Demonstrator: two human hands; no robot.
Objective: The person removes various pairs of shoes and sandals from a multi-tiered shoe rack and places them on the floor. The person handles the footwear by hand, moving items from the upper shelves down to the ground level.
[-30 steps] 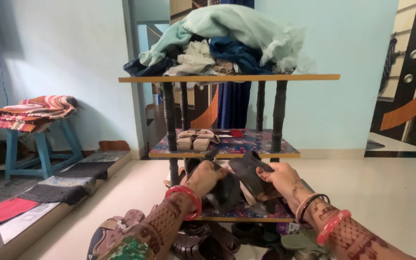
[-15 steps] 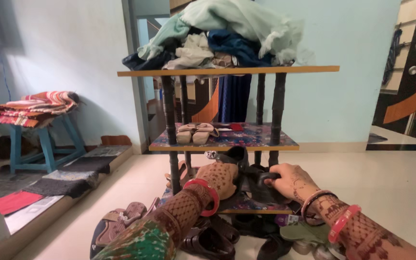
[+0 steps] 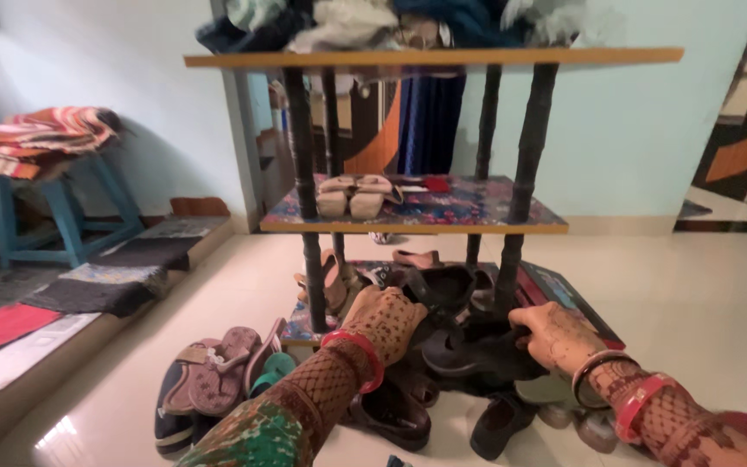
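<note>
A three-tier shoe rack [image 3: 408,227] stands in front of me, with black posts and patterned boards. My left hand [image 3: 384,316], with a red bangle at the wrist, is closed on a black shoe [image 3: 439,285] on the bottom board. To its right, my right hand [image 3: 555,334] grips a second black shoe [image 3: 477,350] at the board's front edge. Several other sandals crowd that bottom board. A pair of beige sandals [image 3: 354,195] sits on the middle board. A heap of clothes [image 3: 373,17] lies on the top board.
Brown and green sandals [image 3: 218,370] lie on the floor to the left of the rack. Dark sandals [image 3: 391,415] and other shoes lie below my hands. A blue stool [image 3: 45,216] with folded striped blankets stands at far left beside mats [image 3: 97,290] on a step.
Both hands have gone down with the black shoes, from in front of the middle board to the bottom board. My view has moved closer and tilted down.
</note>
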